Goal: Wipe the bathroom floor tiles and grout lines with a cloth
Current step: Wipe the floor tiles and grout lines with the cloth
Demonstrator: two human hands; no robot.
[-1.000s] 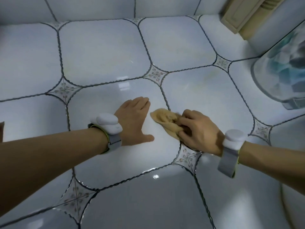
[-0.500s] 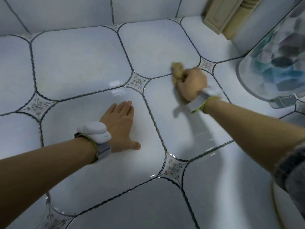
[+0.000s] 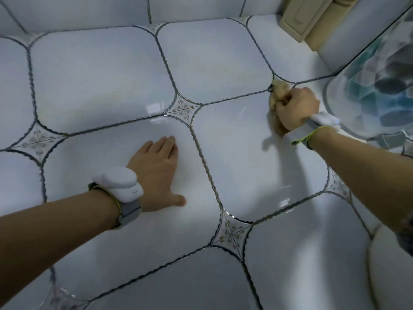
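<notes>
The floor is glossy white tile with dark wavy grout lines and small patterned diamond insets. My right hand is fisted around a tan cloth, pressing it on the grout junction at the upper right, close to a patterned basin. Part of the cloth is hidden under my fist. My left hand lies flat on a tile in the middle, palm down, fingers together, holding nothing. Both wrists carry grey bands with white devices.
A translucent basin with blue and grey patches stands at the right edge. A beige door frame base sits at the top right against the wall tiles. A white rounded object curves in at the bottom right.
My right hand has carried the cloth from beside my left hand up and right to the far grout junction near the basin. My left hand stayed planted.
</notes>
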